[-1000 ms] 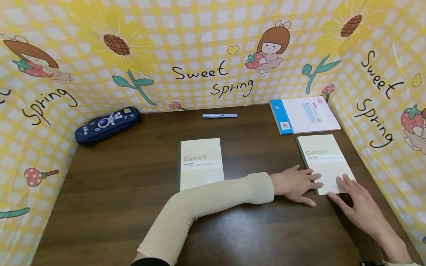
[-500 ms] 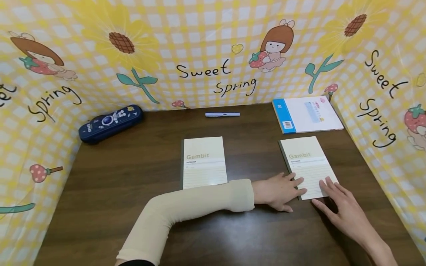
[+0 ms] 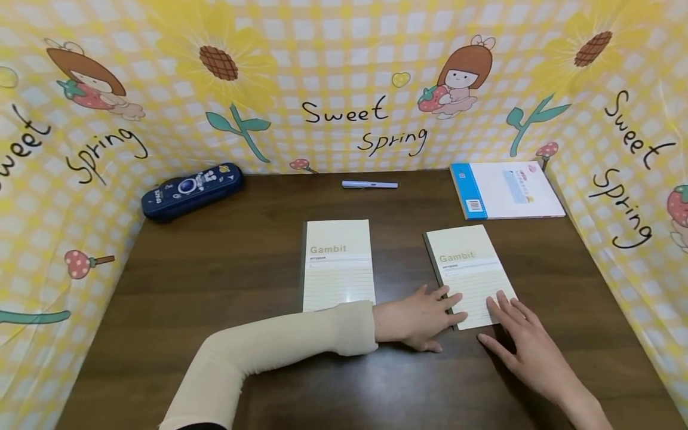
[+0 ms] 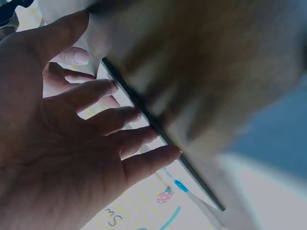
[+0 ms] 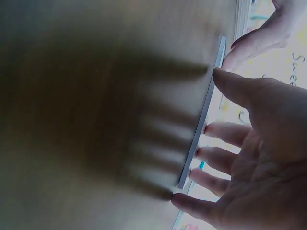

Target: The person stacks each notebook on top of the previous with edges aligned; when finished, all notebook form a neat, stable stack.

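A cream "Gambit" notebook (image 3: 457, 243) lies slightly turned on the table, with both hands on its near half. My left hand (image 3: 419, 318) has its fingers spread, their tips on the dark spine side; the left wrist view shows them along the spine edge (image 4: 139, 105). From the right, my right hand (image 3: 529, 352) rests fingertips on the cover near the lower right corner, thumb just off the near edge. Neither hand curls round it. A matching notebook (image 3: 338, 239) lies to its left, its lower end right beside the left arm's beige sleeve (image 3: 290, 337).
At the back of the brown table (image 3: 215, 269) lie a dark blue pencil case (image 3: 193, 191), a light purple pen (image 3: 369, 185) and a white book with a blue spine strip (image 3: 494, 191). Yellow checked cloth (image 3: 344, 65) walls the back and both sides.
Both hands have slid the right notebook leftward across the table, narrowing the gap to the other notebook. The head view has also shifted a little.
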A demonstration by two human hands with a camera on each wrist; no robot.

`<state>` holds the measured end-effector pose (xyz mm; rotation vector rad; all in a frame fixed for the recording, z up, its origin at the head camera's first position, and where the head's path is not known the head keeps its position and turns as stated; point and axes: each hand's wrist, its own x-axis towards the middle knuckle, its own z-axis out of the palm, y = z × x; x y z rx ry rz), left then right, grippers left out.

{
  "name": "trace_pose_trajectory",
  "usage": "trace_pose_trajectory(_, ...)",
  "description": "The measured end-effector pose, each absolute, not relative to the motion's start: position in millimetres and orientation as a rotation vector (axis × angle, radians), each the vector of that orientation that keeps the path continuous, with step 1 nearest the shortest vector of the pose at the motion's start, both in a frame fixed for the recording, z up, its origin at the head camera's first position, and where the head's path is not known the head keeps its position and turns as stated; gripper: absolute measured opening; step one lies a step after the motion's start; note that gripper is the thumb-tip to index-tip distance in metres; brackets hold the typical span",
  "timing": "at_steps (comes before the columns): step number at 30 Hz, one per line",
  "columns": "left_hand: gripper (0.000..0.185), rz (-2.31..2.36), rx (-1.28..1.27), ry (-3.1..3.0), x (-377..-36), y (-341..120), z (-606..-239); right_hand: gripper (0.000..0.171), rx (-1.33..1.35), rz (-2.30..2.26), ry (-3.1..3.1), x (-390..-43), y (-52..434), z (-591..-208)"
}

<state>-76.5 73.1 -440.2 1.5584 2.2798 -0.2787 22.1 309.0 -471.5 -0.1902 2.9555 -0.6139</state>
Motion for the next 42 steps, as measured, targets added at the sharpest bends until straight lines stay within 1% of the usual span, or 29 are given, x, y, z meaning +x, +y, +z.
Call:
trace_pose_trajectory(7,0.08,-0.213,1.55,2.297,-74.9,53.7,-443.9,0.077,-0.213,-0.618,2.969,23.0,297.7,-473.4)
trace_pose_trajectory(10,0.076,-0.168,1.543,2.302,-75.6,51.6,-446.1,0.076,-0.229,-0.646,2.978,23.0,295.5,-473.9)
trace_pose_trajectory(16,0.066,0.268,1.4,2.275,-84.3,54.4,-447.4,0.07,-0.26,-0.731,2.979,18.8,294.8,-471.5)
trace_pose_trajectory(19,0.065,0.543,1.271,2.349,-86.1,55.5,-448.0,0.065,-0.236,-0.783,2.991,15.7,296.2,-469.6)
trace_pose_trajectory(23,0.068,0.899,0.952,2.398,-85.0,56.6,-446.2,0.061,-0.193,-0.848,3.06,9.7,301.8,-466.0)
trace_pose_trajectory(27,0.077,1.167,0.651,2.305,-86.2,58.4,-444.4,0.062,-0.032,-1.001,3.025,1.5,310.9,-460.1)
trace_pose_trajectory(32,0.083,1.349,0.395,2.162,-84.3,60.4,-443.9,0.064,0.167,-1.162,2.89,-8.9,317.9,-457.2)
trace_pose_trajectory(36,0.079,1.516,0.248,2.001,-79.8,63.8,-444.5,0.067,0.293,-1.222,2.798,-14.2,318.6,-457.0)
trace_pose_trajectory(42,0.072,1.805,-0.066,1.731,-77.0,70.4,-443.9,0.07,0.513,-1.358,2.631,-21.2,316.2,-458.5)
